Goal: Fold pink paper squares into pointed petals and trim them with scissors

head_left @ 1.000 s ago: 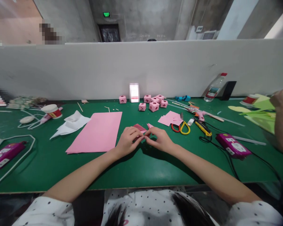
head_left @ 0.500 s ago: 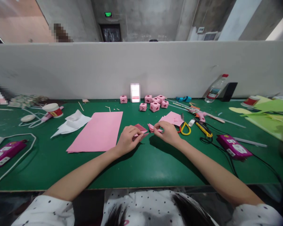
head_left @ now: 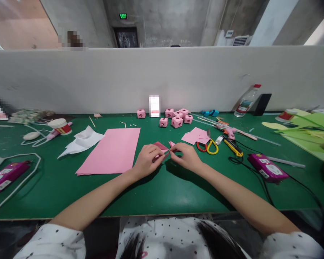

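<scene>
My left hand [head_left: 148,160] is closed on a piece of folded pink paper [head_left: 160,145], thumb and fingers pinching it low over the table. At the right corner of that same paper, the fingertips of my right hand [head_left: 187,157] press together. Another small folded pink piece [head_left: 172,144] shows just behind my right fingers, mostly hidden by them. Beyond my right hand lies a loose pile of pink paper squares [head_left: 196,136]. Large pink sheets [head_left: 112,153] lie left of my left hand.
Several folded pink paper cubes [head_left: 177,122] sit at the back near a propped phone [head_left: 154,106]. Rightward lie scissors [head_left: 212,147], a yellow utility knife [head_left: 233,147], a glue gun [head_left: 228,132], a purple power strip [head_left: 268,168] and its cable. A paper cup [head_left: 61,126] stands left.
My right hand has moved left from the small folded piece to the edge of the paper in my left hand. The left hand stays nearly in place.
</scene>
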The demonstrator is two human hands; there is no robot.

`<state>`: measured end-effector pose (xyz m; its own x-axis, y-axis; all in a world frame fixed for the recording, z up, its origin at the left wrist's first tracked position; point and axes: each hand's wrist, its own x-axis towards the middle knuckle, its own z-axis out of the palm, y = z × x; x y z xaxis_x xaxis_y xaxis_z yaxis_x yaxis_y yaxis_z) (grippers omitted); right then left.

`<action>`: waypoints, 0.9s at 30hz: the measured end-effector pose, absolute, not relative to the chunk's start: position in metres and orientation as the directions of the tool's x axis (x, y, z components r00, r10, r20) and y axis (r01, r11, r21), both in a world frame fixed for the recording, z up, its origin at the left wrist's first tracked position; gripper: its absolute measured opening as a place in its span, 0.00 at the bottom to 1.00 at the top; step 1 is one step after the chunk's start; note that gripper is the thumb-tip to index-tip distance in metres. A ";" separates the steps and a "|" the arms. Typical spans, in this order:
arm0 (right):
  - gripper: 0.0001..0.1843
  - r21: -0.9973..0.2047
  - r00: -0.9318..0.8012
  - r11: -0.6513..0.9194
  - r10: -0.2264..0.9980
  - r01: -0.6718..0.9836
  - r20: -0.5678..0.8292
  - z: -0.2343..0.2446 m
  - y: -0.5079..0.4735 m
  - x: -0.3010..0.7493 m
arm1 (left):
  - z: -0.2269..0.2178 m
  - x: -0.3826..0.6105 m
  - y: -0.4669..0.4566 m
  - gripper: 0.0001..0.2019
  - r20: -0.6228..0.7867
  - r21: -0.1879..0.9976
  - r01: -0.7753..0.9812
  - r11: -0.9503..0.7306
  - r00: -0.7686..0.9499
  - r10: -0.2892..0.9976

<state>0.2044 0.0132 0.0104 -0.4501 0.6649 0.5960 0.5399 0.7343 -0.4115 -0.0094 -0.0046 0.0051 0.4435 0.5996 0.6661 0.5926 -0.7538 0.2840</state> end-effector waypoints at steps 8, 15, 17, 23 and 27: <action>0.06 -0.494 -0.419 0.720 0.689 0.488 0.591 0.015 0.013 0.209 | 0.006 -0.010 -0.003 0.06 0.683 0.271 0.608 -0.747 0.426 0.594; 0.03 -0.352 -0.552 0.793 0.602 0.496 0.577 0.011 0.004 0.196 | 0.008 -0.007 -0.006 0.04 0.676 0.278 0.622 -0.732 0.415 0.609; 0.02 -0.352 -0.547 0.785 0.611 0.510 0.572 0.013 0.004 0.197 | 0.009 -0.006 -0.007 0.04 0.677 0.300 0.637 -0.710 0.383 0.629; 0.02 -0.373 -0.515 0.760 0.641 0.533 0.569 0.018 0.005 0.202 | 0.010 -0.010 -0.001 0.05 0.662 0.342 0.684 -0.645 0.311 0.681; 0.02 -0.382 -0.483 0.744 0.655 0.549 0.581 0.018 0.008 0.204 | 0.010 -0.015 0.005 0.06 0.661 0.345 0.701 -0.625 0.291 0.692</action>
<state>0.2036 0.0077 0.0176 -0.4832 0.6548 0.5811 0.5489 0.7437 -0.3816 -0.0151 0.0047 0.0099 0.2912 0.6916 0.6610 0.7007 -0.6246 0.3448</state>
